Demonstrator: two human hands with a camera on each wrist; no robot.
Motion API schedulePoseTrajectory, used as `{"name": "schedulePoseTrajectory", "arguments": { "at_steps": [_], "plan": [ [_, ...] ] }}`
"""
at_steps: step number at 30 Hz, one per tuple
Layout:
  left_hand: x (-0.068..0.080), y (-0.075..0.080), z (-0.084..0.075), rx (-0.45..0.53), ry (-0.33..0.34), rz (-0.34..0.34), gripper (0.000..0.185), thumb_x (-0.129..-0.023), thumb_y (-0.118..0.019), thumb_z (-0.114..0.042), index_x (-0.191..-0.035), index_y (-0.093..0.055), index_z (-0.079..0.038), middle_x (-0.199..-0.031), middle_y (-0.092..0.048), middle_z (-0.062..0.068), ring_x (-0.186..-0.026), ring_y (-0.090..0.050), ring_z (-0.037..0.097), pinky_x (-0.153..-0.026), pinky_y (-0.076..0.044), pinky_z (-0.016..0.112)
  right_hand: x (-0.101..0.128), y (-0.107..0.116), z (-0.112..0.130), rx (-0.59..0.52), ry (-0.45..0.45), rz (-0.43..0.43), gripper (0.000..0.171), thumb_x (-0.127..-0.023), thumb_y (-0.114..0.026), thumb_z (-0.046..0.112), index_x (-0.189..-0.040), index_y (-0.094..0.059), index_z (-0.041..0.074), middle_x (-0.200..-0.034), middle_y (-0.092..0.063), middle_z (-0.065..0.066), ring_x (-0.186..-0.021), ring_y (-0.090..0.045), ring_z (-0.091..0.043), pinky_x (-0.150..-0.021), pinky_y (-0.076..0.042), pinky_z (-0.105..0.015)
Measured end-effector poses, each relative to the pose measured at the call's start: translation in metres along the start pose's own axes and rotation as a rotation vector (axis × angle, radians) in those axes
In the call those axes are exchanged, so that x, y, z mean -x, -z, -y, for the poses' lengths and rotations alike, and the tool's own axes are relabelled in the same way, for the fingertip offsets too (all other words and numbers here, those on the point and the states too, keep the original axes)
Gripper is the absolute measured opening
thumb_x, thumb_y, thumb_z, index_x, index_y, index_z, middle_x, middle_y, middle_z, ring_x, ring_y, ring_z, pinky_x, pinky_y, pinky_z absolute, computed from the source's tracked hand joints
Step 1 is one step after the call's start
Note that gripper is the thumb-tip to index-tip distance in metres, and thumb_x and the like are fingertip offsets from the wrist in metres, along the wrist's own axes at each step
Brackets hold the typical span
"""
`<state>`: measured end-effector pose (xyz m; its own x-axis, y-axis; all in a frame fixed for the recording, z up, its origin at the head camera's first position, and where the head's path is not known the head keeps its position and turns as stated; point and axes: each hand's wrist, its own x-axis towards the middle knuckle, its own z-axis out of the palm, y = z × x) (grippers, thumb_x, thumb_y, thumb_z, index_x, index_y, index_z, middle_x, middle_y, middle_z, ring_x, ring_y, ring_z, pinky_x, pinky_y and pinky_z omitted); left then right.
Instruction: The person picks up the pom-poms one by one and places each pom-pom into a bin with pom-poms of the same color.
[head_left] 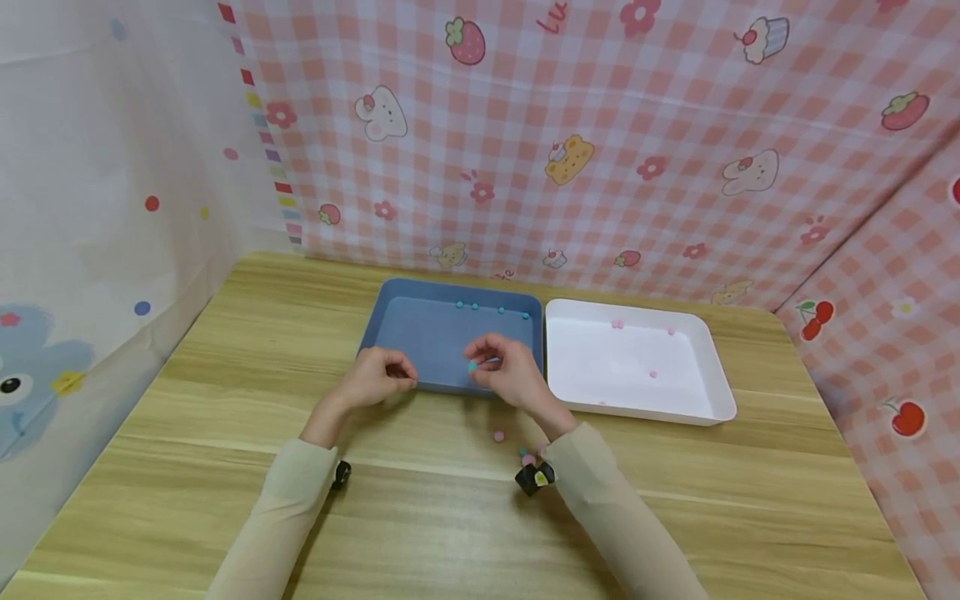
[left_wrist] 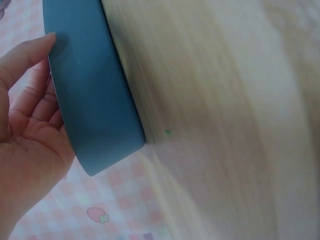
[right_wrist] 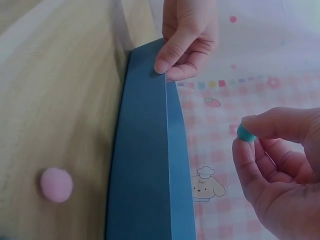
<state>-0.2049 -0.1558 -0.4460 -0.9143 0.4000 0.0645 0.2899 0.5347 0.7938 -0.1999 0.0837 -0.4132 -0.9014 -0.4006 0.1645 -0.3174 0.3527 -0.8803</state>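
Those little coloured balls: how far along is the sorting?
Done: four teal balls lie in the blue tray and a few pink ones in the white tray. In hand: the right hand pinches a teal ball; the left hand touches the blue tray's rim. Left: some balls on the table.

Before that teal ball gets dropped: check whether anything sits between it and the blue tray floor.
Nothing visible blocks it. The right hand pinches the teal ball above the blue tray, whose floor below is bare. The left hand only grips the near rim.
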Motion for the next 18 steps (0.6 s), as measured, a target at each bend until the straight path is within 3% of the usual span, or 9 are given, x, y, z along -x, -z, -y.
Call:
{"name": "schedulePoseTrajectory", "arguments": {
  "at_steps": [18],
  "plan": [
    [-0.001,0.0,0.002,0.007,-0.003,0.004,0.004,-0.08,-0.07,-0.003,-0.078,-0.069,0.0,-0.074,-0.066,0.002,-0.068,-0.058,0.01,-0.063,-0.047,0.024,-0.023,-0.007,-0.001,-0.055,-0.147,-0.102,0.022,-0.078,-0.067,-0.007,-0.099,-0.064,-0.004,-0.099,-0.064,-0.022,-0.087,-0.061,-0.025,-0.074,-0.051,-0.029]
  ]
}}
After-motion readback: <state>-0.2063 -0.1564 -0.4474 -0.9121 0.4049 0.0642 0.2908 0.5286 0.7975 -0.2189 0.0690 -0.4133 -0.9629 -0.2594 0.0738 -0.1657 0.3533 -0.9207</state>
